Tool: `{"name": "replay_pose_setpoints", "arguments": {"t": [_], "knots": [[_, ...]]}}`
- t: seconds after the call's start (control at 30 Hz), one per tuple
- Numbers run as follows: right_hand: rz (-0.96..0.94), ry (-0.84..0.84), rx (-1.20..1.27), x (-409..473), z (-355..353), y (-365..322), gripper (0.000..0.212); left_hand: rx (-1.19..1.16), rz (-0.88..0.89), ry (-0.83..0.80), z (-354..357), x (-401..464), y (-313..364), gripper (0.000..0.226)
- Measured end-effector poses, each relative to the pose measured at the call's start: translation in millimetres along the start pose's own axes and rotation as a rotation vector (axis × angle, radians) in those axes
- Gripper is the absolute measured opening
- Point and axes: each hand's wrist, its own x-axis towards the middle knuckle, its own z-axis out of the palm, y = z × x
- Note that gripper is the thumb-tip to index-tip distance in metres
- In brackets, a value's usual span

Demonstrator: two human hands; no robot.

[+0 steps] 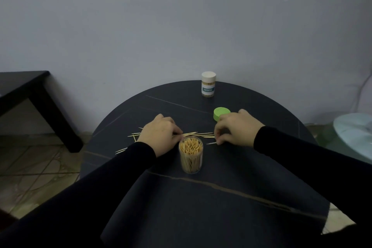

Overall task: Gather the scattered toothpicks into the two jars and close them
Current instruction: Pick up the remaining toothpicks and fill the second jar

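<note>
From the head camera, a round dark table point(201, 197) with thin pale veins fills the lower middle of the view, set against a plain grey wall point(161, 16).

Near the table's centre stands an open clear jar point(190, 155), upright and packed with toothpicks standing on end. At the far edge stands a second jar point(208, 85), also upright, closed with a white lid and wearing a white label with a teal band. A green lid point(221, 113) lies flat on the table between the two jars, to the right.

Loose toothpicks point(198, 134) lie scattered in a band just beyond the open jar, running left under the left hand; a few more point(121, 150) lie near the left sleeve.

The left hand point(160, 134) rests knuckles-up on the table just left of the open jar, fingers curled down onto the scattered toothpicks; whether it actually has hold of any cannot be told. The right hand point(235, 127) hovers low just in front of the green lid, fingers curled, thumb and fingertips pinching a single toothpick point(211, 143) whose free end rests on the table right of the open jar.

A dark bench point(30, 94) stands at left on a tiled floor point(30, 167). A pale blue round object point(354, 133) sits at the right edge.
</note>
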Motion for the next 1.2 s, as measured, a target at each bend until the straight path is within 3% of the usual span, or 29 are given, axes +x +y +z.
{"name": "replay_pose_setpoints", "arguments": {"t": [0.17, 0.5, 0.6, 0.7, 0.93, 1.2], "knots": [[0.143, 0.107, 0.222, 6, 15, 7, 0.02, 0.0, 0.01, -0.003, -1, 3, 4, 0.028], [0.054, 0.227, 0.133, 17, 22, -8, 0.015, 0.01, 0.016, -0.008, -3, 0, 7, 0.027], [0.036, 0.239, 0.107, 18, 22, -13, 0.026, -0.002, 0.017, -0.032, -4, 0, 5, 0.03], [0.022, 0.18, 0.046, 19, 23, -14, 0.037, 0.002, 0.015, -0.101, -6, 0, 3, 0.037], [-0.009, 0.172, -0.092, 16, 16, -21, 0.025, -0.043, 0.02, -0.086, -10, -2, 10, 0.027], [-0.008, 0.049, -0.467, 16, 22, -35, 0.032, -0.01, 0.003, -0.11, -10, -2, 21, 0.025]]}}
